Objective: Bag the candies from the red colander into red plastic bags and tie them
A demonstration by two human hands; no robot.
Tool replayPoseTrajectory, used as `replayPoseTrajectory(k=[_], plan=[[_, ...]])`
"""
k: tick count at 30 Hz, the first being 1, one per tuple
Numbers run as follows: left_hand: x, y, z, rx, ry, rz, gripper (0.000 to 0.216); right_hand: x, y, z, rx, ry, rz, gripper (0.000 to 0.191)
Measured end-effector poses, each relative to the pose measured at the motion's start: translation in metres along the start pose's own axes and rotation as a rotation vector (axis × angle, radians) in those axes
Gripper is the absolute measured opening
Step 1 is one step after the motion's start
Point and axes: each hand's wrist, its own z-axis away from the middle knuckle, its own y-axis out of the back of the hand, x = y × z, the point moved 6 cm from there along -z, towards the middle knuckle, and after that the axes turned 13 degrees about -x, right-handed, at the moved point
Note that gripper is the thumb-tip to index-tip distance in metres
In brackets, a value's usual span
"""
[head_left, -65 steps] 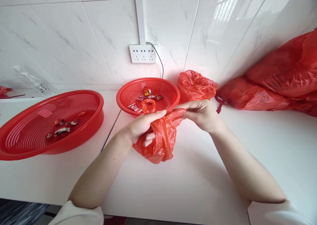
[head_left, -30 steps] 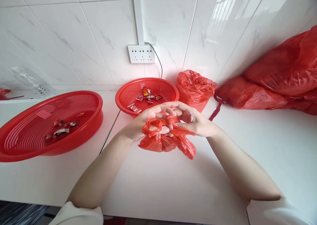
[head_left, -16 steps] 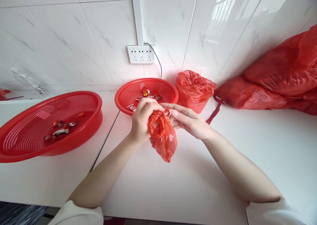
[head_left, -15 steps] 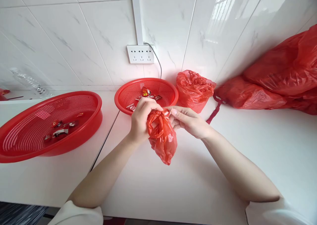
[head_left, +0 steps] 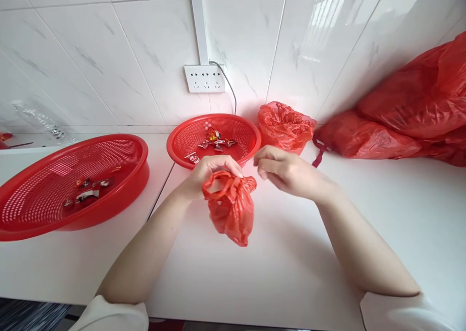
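Note:
A small red plastic bag (head_left: 233,212) hangs over the table from my left hand (head_left: 214,168), whose fingers are closed round its gathered top. A loop of the bag's handle stands out at its left side, and what lies inside is hidden by the film. To the right of the bag's neck is my right hand (head_left: 282,171), apart from it, with its fingers curled in and nothing visible in them. Behind my hands stands a round red basket (head_left: 174,144) with several small wrapped packets (head_left: 217,139) in it.
On the left a larger red basket (head_left: 124,195) holds several wrapped pieces. An open red bag (head_left: 286,127) stands by the tiled wall, and big filled red bags (head_left: 411,98) are piled at right. A clear bottle (head_left: 43,120) lies at far left; a socket panel (head_left: 205,78) is on the wall.
My right hand has let go of the bag's top and drawn away to the right, its fingers curling. The bag has shifted slightly left in my left hand.

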Motion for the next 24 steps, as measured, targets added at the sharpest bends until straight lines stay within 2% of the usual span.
replayPoseTrajectory(k=[2,5,9,14,18,20,24], plan=[[0.000,0.007,0.001,0.060,-0.018,-0.008,0.017,0.001,0.013,0.006,0.105,0.006,-0.043,0.015],[0.001,0.012,0.002,0.172,-0.074,-0.005,0.016,0.009,0.017,0.008,0.163,-0.074,-0.373,0.015],[0.001,0.006,0.000,0.173,-0.096,-0.049,0.016,0.016,-0.014,-0.005,0.071,-0.177,-0.684,0.019],[-0.002,0.004,-0.002,0.189,-0.066,-0.099,0.020,0.030,-0.052,-0.018,0.229,-0.293,-1.191,0.031],[-0.006,0.008,0.001,0.247,-0.021,-0.008,0.016,0.021,-0.050,-0.021,0.296,-0.177,-1.315,0.033],[-0.005,0.010,0.003,0.273,-0.017,0.048,0.011,0.016,-0.048,-0.020,0.206,-0.128,-1.345,0.034],[0.003,0.006,0.003,0.230,-0.013,0.068,0.010,0.012,-0.047,-0.014,-0.081,-0.176,-1.218,0.037]])
